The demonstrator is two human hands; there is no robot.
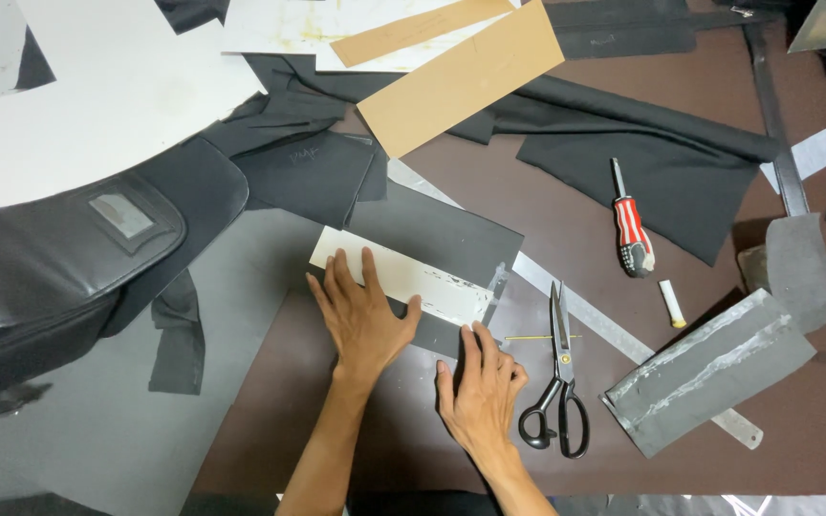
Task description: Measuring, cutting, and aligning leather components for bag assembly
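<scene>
Pressing flat on the work, both hands lie palm-down with fingers spread, neither one closed around anything. Right hand (480,382): nearest, fingertips on the near right end of one dark grey folded panel (437,234), thumb on the brown tabletop (356,430). Left hand (363,315): just beyond it, fingers on one white strip (423,279) that lies across the panel, thumb reaching onto the grey edge. The panel sits at scene centre, tilted, its far right corner over one long metal ruler (604,325) running diagonally from far left to near right.

Right of the right hand: one pair of black-handled scissors (558,382), blades pointing far, closed, and apart from the hand. One thin yellow stick (539,337) lies touching the blades, crosswise. Further right: one grey strip with shiny smears (709,373) over the ruler's near end.

Mid distance, right: one small white marker stub (672,304); one screwdriver with red-and-white handle (631,229), resting partly on black cloth (662,162). One curved grey offcut (800,268) at the right edge.

Left: one black bag (40,277), bulky, off the brown surface.

Far: two tan card strips (461,76), overlapping; one large white sheet (97,105) at far left
</scene>
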